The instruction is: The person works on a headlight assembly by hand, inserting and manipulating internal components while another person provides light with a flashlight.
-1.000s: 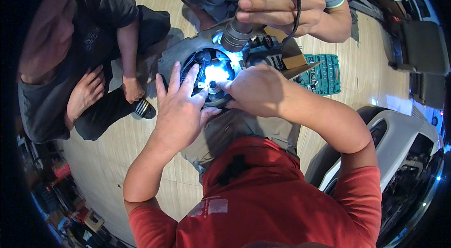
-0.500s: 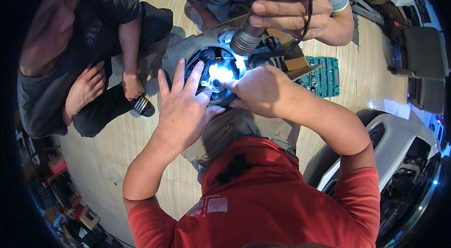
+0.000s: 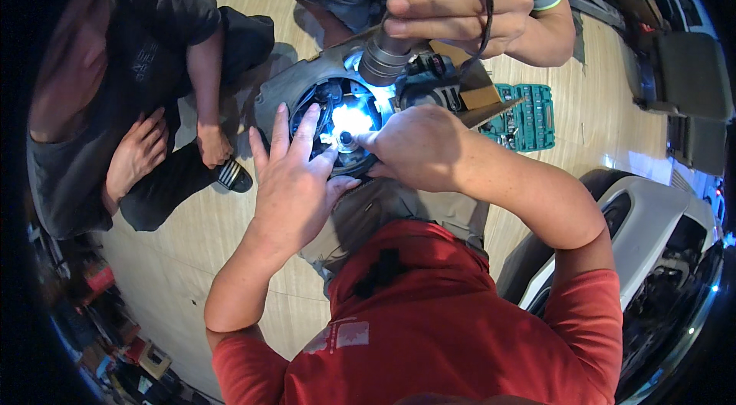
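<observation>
The left hand (image 3: 290, 186) spreads open on the near left of a round housing (image 3: 328, 92), lit from far by a flashlight (image 3: 383, 60); the right hand (image 3: 422, 146) curls on its right, grip hidden. Farther right lies a green tool case (image 3: 539, 117).

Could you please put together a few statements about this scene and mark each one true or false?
1. A co-worker's hand holds a flashlight. True.
2. The person's left hand is clenched in a fist. False: its fingers are spread apart.
3. The person's right hand reaches to the brightly lit opening. True.
4. The green tool case is shut. False: it lies open on the floor.
5. The person wears a red shirt. True.
</observation>
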### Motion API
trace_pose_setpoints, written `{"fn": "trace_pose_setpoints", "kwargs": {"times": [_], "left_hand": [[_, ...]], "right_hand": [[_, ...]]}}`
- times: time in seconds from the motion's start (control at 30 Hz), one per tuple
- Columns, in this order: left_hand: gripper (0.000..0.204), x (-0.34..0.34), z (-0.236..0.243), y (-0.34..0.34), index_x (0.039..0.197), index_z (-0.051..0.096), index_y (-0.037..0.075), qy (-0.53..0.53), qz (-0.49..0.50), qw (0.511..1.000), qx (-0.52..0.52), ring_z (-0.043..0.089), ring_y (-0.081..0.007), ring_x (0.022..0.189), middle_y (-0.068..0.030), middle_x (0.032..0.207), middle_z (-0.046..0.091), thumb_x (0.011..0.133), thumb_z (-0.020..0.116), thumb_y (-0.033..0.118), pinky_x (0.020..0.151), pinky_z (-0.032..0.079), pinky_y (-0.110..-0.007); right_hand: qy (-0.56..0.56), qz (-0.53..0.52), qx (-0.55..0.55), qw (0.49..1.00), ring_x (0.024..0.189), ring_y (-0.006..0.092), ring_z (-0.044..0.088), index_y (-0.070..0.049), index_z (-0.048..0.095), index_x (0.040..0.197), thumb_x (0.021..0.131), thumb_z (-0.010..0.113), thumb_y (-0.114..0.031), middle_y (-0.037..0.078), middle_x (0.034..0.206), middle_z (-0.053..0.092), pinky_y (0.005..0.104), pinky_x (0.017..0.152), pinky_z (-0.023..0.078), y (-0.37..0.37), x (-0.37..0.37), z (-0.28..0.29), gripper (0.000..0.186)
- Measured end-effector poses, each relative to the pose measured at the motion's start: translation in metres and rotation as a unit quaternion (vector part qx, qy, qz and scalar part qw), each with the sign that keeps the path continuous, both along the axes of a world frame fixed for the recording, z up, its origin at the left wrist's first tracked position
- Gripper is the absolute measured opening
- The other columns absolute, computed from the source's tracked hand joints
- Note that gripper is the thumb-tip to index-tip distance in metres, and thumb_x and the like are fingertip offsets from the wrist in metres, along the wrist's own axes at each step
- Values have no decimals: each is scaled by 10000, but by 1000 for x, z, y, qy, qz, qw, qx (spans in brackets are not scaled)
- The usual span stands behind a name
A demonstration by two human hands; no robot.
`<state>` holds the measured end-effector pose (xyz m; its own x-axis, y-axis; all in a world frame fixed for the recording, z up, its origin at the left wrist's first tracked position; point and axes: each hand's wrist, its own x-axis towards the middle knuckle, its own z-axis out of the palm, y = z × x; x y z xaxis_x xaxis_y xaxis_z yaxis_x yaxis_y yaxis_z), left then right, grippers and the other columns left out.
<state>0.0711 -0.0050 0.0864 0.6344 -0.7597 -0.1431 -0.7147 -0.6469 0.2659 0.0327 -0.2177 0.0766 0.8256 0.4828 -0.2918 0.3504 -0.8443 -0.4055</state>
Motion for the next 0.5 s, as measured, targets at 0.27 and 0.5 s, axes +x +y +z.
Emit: {"fn": "trace_pose_setpoints", "kwargs": {"times": [0.27,0.5], "left_hand": [[415,3,4,-5,1099,749,53,7,3,1000,23,259,-491,1437,-224,1546,350,752,800,276,1108,178,-707],[432,-4,1,-7,1106,738,18,-3,23,999,27,257,-504,1432,-248,1538,340,776,790,291,1104,174,-711]], "right_hand": [[-77,4,55,995,790,312,698,-22,662,1110,839,713,-286,135,781,677,435,682,539,-6,-4,-8,381],[-191,-4,168,967,748,340,710,-24,705,820,735,670,-170,170,787,699,444,662,576,-11,-7,-24,173]]}}
